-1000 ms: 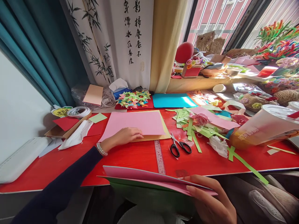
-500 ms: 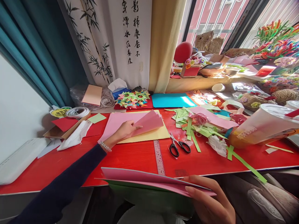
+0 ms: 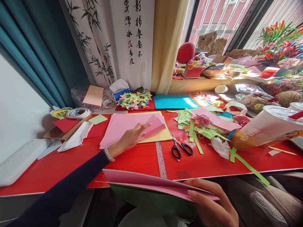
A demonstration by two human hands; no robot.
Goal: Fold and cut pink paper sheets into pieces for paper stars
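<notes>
At a red table [image 3: 134, 164], half-open left hand [image 3: 131, 137] seemingly just touches pink paper [image 3: 125, 122], likely flimsy, best edge-held; right hand [image 3: 213, 201] pinches pink-and-green sheets [image 3: 153, 182].

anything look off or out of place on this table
Mildly: a long green strip juts past the front edge of the red table at right, and the pink sheets lie askew over the yellow sheet, edges not lined up. No spill shows.

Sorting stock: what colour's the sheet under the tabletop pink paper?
Pale yellow sheet under the pink paper; best seen in head view.
</notes>
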